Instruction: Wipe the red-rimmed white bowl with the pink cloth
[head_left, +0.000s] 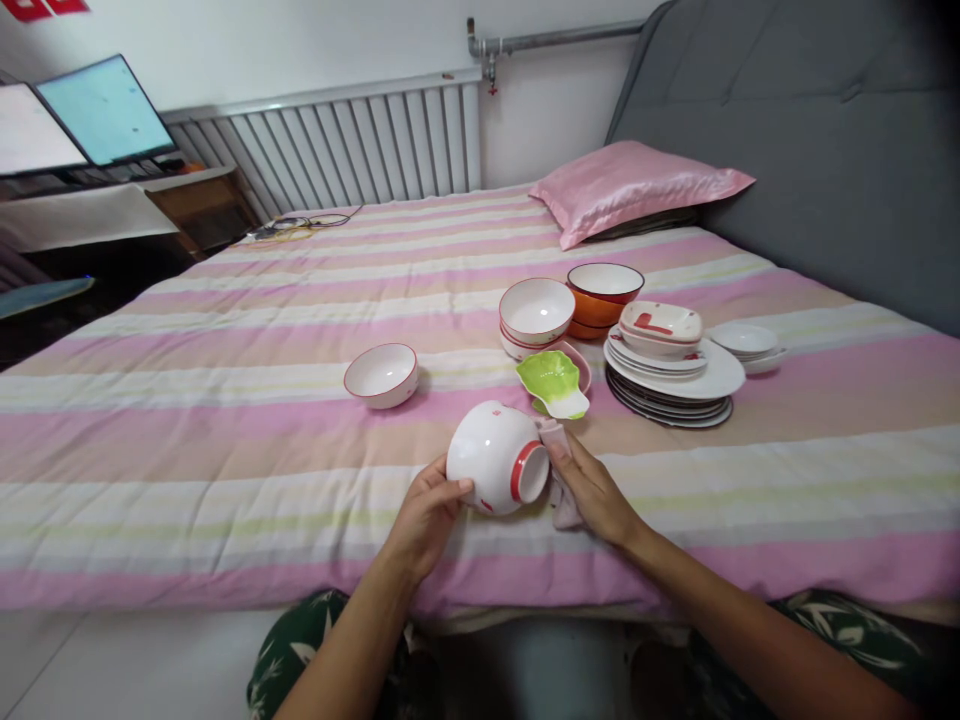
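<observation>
My left hand (pixel 427 515) grips the rim of a white bowl (pixel 487 455), its thumb on the outer wall. The bowl is tipped on its side, with its red-ringed foot facing right and small red marks on the wall. A pale pink cloth (pixel 564 505) is held in my right hand (pixel 592 490), close against the bowl's foot. Beyond the held bowl lies a green leaf-shaped dish (pixel 553 382), and a second white bowl (pixel 382 378) with a red rim stands upright to the left.
Stacked white bowls (pixel 536 312), orange bowls (pixel 596 312) and a pile of plates (pixel 671 410) topped by a rectangular dish (pixel 660 325) stand on the striped bed (pixel 225 420). Small white saucers (pixel 742 340) sit at right. A pink pillow (pixel 637 185) lies near the grey headboard (pixel 787 130).
</observation>
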